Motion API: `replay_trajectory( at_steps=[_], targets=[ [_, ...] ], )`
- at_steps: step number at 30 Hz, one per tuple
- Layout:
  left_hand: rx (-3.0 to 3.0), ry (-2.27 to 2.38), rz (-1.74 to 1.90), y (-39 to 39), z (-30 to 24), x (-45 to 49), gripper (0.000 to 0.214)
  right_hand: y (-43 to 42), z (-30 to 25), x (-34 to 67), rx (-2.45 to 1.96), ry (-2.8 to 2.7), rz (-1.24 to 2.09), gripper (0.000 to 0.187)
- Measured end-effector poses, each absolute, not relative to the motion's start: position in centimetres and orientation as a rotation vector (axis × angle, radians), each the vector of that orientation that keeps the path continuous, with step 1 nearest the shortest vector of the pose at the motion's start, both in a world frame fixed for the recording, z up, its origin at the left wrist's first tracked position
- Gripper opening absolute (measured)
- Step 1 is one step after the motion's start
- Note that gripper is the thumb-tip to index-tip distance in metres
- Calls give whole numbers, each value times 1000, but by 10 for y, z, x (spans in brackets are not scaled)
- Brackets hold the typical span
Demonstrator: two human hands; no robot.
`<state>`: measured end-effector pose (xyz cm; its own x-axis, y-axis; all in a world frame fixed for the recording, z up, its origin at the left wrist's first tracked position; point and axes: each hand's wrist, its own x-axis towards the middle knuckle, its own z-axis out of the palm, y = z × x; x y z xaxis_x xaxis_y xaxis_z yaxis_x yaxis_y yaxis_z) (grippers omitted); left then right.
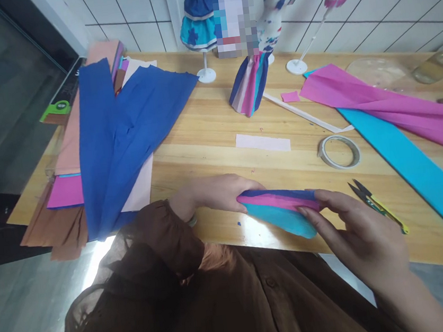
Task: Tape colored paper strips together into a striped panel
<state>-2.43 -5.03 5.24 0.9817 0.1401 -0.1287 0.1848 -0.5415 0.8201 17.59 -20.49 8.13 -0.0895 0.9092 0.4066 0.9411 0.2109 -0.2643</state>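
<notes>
Layered blue, pink and turquoise strips (pixel 279 208) are held over the near edge of the table (pixel 200 160). The left end is gripped by the closed left hand (pixel 224 193); the right end is pinched between thumb and fingers of the right hand (pixel 360 227). Snips (pixel 378 206) are noted at right.

We face a dark-lined, white-tiled wall (pixel 127 6) behind a wood-grained table (pixel 200 160), with bright glare (pixel 99 261) streaking the grey floor (pixel 26 316) below.
</notes>
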Motion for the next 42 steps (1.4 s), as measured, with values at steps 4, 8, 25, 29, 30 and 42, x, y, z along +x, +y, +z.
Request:
replay_trajectory(
  at_steps=[4, 8, 25, 29, 30, 42],
  targets=[
    [2140, 211, -81, -49, 52, -27, 49, -204, 87, 170, -1727, -2032, -78, 25],
    [2115, 213, -87, -47, 51, -28, 49, -203, 88, 169, -1725, -2049, -57, 25],
    [1770, 497, 72, -37, 53, -32, 44, -150, 48, 211, -1714, -1563, 429, 20],
    [1680, 666, 73, -35, 48, -32, 31, -131, 31, 219, -1692, -1585, 589, 19],
    [1668, 678, 67, -35, 47, -32, 31, -128, 27, 221, -1691, -1587, 606, 22],
    [2048, 1058, 230, -37, 47, -28, 67, -122, 13, 215, -1884, -1816, 311, 40]
  ],
)
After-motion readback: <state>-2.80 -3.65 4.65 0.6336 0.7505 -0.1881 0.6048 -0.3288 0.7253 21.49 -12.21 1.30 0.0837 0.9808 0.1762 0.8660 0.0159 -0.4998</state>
